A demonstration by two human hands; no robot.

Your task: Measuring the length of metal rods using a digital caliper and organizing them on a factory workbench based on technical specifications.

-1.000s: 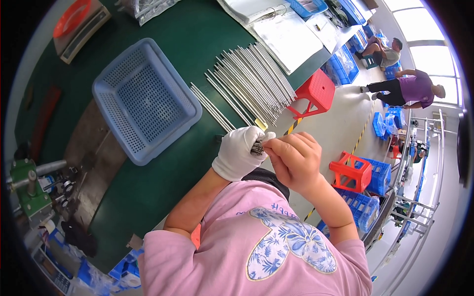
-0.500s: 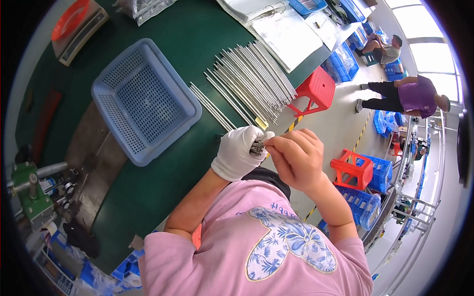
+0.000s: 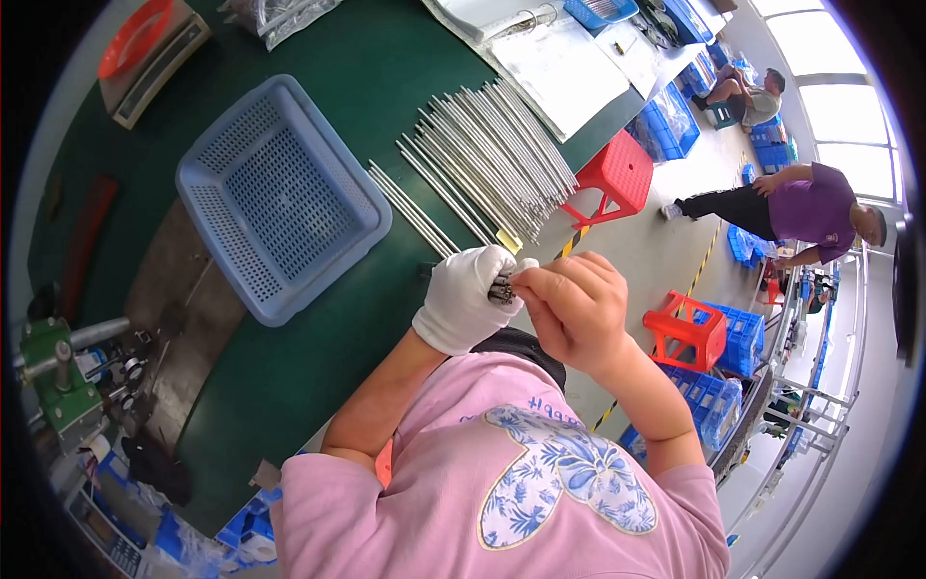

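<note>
My left hand, in a white glove, is closed round a bundle of thin metal rods; only their clustered ends show past the fingers. My bare right hand meets it from the right, thumb and forefinger pinched together at those ends. Whatever sits in that pinch is hidden. Beyond both hands, many long silvery rods lie side by side on the green table. A few separate rods lie left of them, reaching toward my glove. A small yellow piece rests at the near ends of the rods.
Left of the rods stands a blue-grey perforated basket. A scale with an orange pan is at the far left, and a green metal machine nearer. Papers lie at the back. Red stools and a walking person are to the right.
My right fingertips have shifted slightly left over the rod ends, while my left hand keeps its grip. At the right, the person in purple has taken a step and swung their arms.
</note>
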